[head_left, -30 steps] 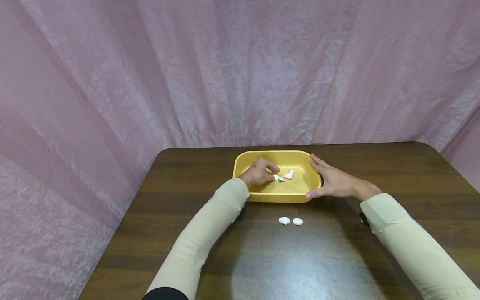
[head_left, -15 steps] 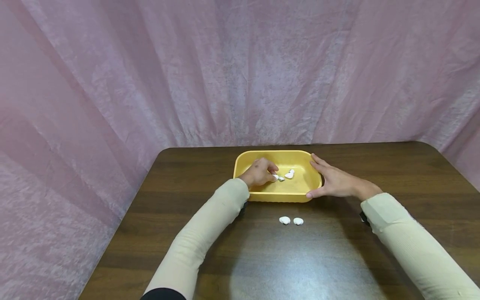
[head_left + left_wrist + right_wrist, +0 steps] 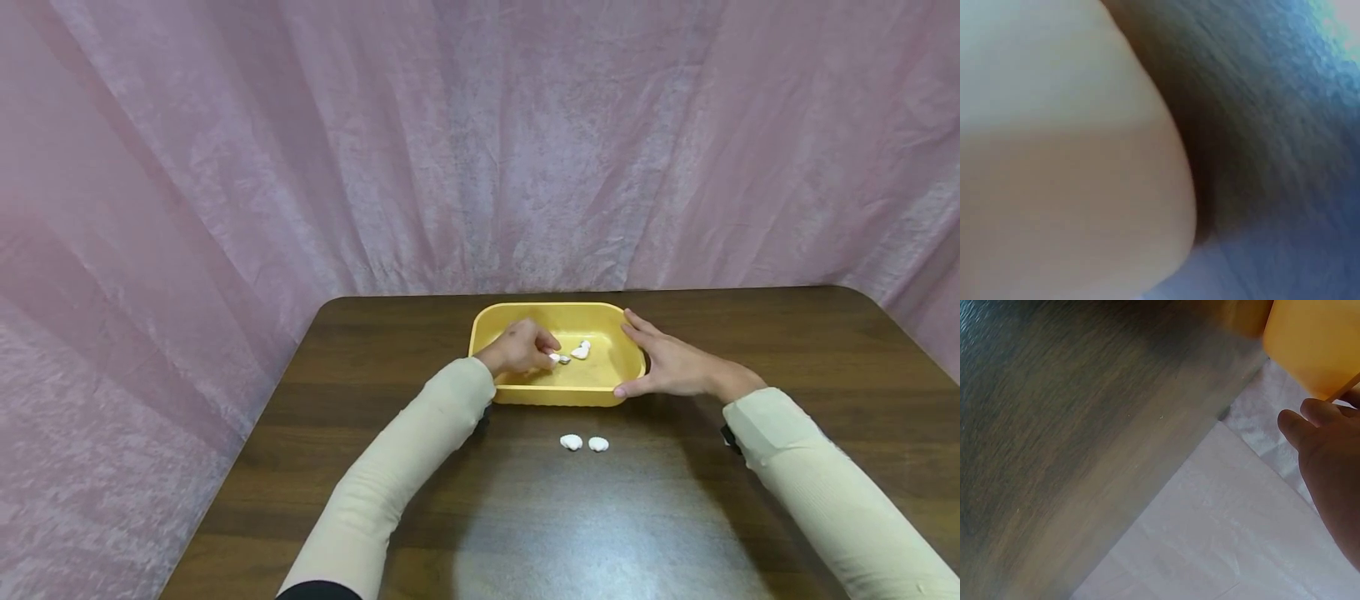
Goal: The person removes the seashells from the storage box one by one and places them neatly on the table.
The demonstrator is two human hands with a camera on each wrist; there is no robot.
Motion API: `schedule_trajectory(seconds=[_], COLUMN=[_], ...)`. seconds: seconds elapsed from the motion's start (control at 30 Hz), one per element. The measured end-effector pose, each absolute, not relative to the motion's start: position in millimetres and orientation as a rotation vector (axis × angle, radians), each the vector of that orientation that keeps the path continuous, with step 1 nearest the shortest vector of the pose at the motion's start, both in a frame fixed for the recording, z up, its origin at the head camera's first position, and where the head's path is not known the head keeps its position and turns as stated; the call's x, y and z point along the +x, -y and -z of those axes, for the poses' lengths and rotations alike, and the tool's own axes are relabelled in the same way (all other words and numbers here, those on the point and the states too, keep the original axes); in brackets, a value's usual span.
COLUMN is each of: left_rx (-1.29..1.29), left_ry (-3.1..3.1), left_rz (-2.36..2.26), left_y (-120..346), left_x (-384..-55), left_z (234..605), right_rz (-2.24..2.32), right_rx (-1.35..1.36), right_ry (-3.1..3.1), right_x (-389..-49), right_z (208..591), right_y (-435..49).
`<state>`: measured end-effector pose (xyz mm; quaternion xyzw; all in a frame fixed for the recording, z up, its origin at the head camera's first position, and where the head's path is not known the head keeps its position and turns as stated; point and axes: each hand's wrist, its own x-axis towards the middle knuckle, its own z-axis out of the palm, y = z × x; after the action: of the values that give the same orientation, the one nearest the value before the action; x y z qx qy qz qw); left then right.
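A yellow plastic tub [image 3: 555, 396] stands on the brown table near its far edge. My left hand [image 3: 519, 346] reaches inside it and pinches a small white seashell [image 3: 554, 357] close to the tub's floor. A second shell [image 3: 565, 360] touches or nearly touches that one, and more white shells [image 3: 581, 351] lie just to the right. With thumb at the front and fingers farther back, my right hand [image 3: 675, 361] grips the tub's right end. In the right wrist view, fingers [image 3: 1297, 429] show at the tub's rim. The left wrist view has only blurred forearm and sleeve.
Two white seashells [image 3: 585, 443] lie side by side on the wooden table [image 3: 675, 517], in front of the tub. A pink curtain [image 3: 480, 150] hangs behind the table.
My left fingertips shift slightly around the shell inside the tub. The right hand keeps its hold on the tub's end, and the shells on the table stay put.
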<state>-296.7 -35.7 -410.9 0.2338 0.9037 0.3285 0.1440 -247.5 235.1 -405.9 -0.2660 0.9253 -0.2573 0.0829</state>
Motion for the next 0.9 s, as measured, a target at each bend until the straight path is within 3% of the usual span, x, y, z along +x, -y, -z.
schedule_trajectory(seconds=[0.53,0.9], left_rx=[0.603,0.536], left_ry=[-2.289,-2.054], left_rz=[-1.388,-1.685], left_y=[56.0,60.8], left_x=[-278.5,-245.1], left_z=[395.0,388.1], right_rz=[0.77,0.758], right_rx=[-0.796,-0.793], right_ry=[-2.762,-2.768], right_x=[-247.9,-247.0], right_z=[405.7,404.7], right_y=[-234.9,-234.8])
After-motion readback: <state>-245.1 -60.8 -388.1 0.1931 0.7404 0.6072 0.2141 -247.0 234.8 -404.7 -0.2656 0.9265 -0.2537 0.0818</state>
